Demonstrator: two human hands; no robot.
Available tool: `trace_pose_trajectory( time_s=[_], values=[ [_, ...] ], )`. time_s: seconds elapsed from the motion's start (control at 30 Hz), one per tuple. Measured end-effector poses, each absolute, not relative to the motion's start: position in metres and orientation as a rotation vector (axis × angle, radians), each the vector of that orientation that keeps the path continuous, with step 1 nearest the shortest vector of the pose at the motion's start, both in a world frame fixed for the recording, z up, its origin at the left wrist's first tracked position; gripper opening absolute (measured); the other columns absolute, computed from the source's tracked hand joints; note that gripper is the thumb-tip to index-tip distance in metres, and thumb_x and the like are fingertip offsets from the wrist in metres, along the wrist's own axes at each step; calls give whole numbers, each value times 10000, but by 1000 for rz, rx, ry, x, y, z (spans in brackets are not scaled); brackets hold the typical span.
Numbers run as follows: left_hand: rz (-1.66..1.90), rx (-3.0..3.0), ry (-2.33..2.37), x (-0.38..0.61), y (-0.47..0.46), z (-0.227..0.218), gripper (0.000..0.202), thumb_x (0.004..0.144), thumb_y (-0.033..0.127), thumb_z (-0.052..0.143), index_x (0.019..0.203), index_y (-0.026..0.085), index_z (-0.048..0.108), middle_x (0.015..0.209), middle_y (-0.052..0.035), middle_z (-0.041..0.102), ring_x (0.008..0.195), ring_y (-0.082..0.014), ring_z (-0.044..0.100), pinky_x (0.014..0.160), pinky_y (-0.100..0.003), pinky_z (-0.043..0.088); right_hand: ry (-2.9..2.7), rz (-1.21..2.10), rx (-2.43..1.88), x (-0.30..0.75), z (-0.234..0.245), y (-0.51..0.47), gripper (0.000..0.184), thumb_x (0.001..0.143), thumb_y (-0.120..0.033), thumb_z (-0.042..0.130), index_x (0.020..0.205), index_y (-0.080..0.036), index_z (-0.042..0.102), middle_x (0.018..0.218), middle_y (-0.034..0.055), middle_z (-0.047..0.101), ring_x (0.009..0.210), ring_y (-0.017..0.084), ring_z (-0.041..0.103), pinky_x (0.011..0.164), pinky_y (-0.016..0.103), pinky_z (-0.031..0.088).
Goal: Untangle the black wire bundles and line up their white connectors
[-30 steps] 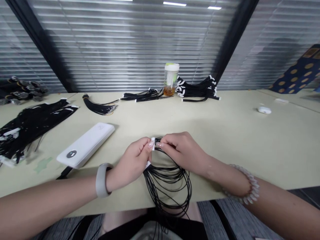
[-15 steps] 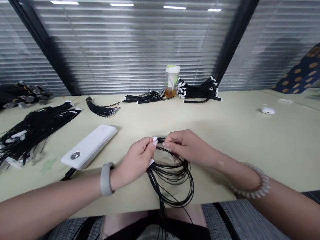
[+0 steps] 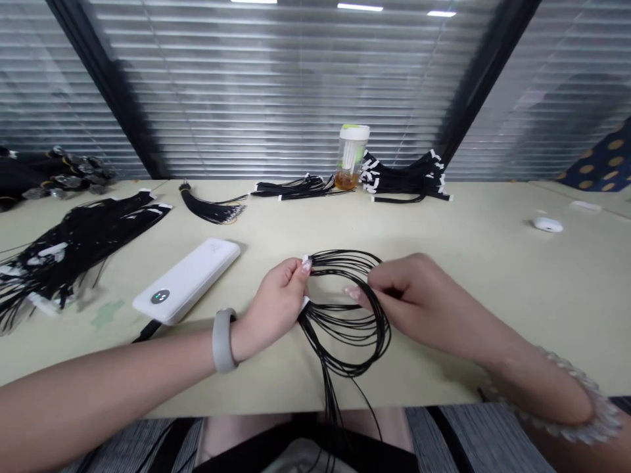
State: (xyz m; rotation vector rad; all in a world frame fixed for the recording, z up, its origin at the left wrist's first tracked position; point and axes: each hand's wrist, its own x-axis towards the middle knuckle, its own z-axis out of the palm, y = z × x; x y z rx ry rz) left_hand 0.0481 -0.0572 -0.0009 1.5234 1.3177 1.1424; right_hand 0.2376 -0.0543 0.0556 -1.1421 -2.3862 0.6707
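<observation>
Left hand [image 3: 276, 301]: pinched shut on the white tabs [image 3: 306, 261]
Right hand [image 3: 421, 305]: curled at the black cords [image 3: 379, 328]; I can't tell if it grips
Handling: light, limp, tangle-prone; hold by the tabs

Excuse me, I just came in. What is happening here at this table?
A person is handling a bundle of thin black cables with both bare hands. The left hand pinches the white-tagged ends, and the right hand holds the cables further along, forming a loop above the table. A white power bank lies to the left, and more black cable bundles lie farther away.
</observation>
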Motion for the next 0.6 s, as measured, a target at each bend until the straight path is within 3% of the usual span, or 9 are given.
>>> trace_pose_trajectory(
  time_s=[0.13,0.27,0.6],
  values=[
    [1149,1561,1364,48,-57,0,325,882,376,383,618,186,385,492,54,387,448,-92,356,464,-227,326,-2451,1297,-1076,227,45,-60,381,856,-391,415,547,-171,442,491,-24,471,457,81,387,424,220,280],
    [1150,1565,1358,50,-59,3,309,883,364,384,633,182,393,516,53,408,454,-87,354,464,-219,318,-2394,1191,-1060,212,24,-61,345,846,-323,421,548,-158,477,503,-12,533,452,76,416,410,209,265],
    [1170,1599,1373,51,-59,3,297,879,344,395,633,178,395,531,55,404,477,-88,351,481,-215,316,-2462,970,-1071,201,14,-55,282,762,-196,435,495,-134,502,442,-19,530,404,47,397,394,177,227]
  ],
)
